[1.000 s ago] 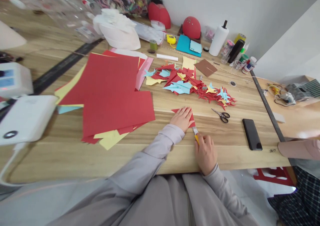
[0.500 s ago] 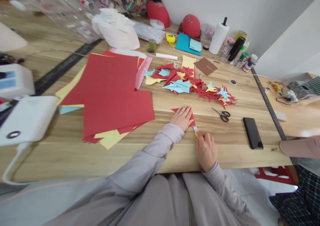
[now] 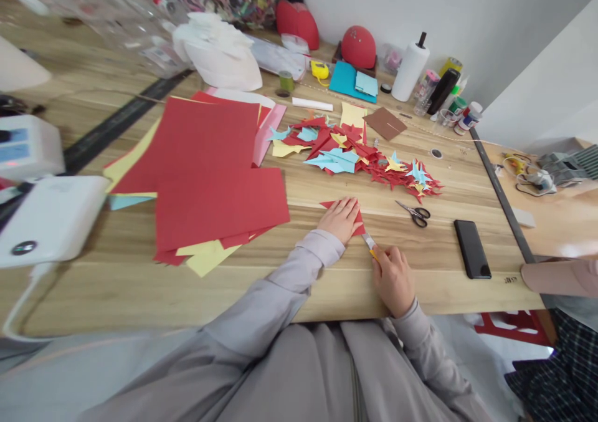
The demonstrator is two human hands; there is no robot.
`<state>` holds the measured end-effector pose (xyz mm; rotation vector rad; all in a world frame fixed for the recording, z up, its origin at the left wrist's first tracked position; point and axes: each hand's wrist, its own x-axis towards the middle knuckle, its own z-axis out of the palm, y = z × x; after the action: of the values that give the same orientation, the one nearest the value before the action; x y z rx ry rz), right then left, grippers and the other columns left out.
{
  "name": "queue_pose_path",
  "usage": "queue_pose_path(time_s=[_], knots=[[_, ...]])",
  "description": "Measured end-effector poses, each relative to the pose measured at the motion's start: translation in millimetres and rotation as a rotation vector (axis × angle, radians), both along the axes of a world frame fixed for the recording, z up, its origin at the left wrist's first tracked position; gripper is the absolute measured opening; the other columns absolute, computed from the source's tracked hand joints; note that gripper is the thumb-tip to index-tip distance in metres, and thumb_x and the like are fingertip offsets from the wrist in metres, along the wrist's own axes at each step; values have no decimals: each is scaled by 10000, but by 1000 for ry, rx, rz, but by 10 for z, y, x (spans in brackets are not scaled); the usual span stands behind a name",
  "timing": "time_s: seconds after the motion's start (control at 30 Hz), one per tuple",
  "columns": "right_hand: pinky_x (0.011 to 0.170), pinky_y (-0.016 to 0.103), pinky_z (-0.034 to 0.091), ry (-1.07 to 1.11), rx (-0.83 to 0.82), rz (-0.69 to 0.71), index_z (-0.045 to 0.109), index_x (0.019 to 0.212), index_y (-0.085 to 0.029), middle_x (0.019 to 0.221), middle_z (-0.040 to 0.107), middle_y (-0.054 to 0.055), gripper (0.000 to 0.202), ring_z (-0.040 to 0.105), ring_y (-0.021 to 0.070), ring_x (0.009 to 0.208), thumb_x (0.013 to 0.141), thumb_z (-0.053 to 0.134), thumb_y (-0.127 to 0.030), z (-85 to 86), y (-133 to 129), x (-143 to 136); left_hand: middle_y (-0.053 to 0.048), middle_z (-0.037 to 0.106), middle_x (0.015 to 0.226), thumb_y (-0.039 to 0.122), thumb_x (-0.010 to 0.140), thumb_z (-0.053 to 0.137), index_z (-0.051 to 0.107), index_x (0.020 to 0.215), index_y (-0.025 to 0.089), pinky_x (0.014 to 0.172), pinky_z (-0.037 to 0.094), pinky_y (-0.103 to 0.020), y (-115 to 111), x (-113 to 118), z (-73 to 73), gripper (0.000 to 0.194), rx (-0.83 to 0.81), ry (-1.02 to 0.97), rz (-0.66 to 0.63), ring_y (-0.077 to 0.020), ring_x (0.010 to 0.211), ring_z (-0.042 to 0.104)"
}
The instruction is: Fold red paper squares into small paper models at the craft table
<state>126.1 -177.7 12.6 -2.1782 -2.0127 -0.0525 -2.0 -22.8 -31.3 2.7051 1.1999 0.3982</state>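
Observation:
My left hand lies flat with its fingers stretched over a small folded piece of red paper, pressing it to the table. Parts of the paper stick out at the left and right of the hand. Wrapped around the yellow handle of a utility knife, my right hand is closed. The knife's blade points up and left, its tip at the paper's lower right corner. Black-handled scissors lie to the right of both hands.
Large red sheets are stacked with yellow ones at the left. Beyond my hands lies a heap of folded red, blue and yellow paper shapes. A phone rests at the right, near a pink bottle by the table edge.
My right hand has shifted slightly to the right with the knife, drawing the blade outward from the paper. The left hand stays in place on the paper.

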Motion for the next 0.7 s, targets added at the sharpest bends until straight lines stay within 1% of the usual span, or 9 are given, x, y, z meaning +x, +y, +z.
queue_pose_path(time_s=[0.2,0.47,0.7], knots=[[690,265,389,-19,-8,26,618,1168,-231,906,573,67,305,508,176,809,886,502,-215,18,77,42,-143,437,1425,294,927,390,480,1332,90,1112,299,-438,7,-13,12,463,10,10,-10,-272,1353,354],[632,265,363,-53,7,32,604,1193,-252,893,560,63,322,495,174,799,887,507,-226,-23,179,84,-135,439,1425,293,920,411,488,1330,105,1113,302,-436,12,-9,-32,457,13,-4,-1,-270,1352,357],[623,275,356,-84,5,44,595,1204,-237,912,554,82,330,483,192,826,892,489,-221,-48,236,92,-140,443,1422,287,913,422,481,1339,124,1114,298,-443,10,-9,-66,460,24,-39,6,-261,1351,360]])
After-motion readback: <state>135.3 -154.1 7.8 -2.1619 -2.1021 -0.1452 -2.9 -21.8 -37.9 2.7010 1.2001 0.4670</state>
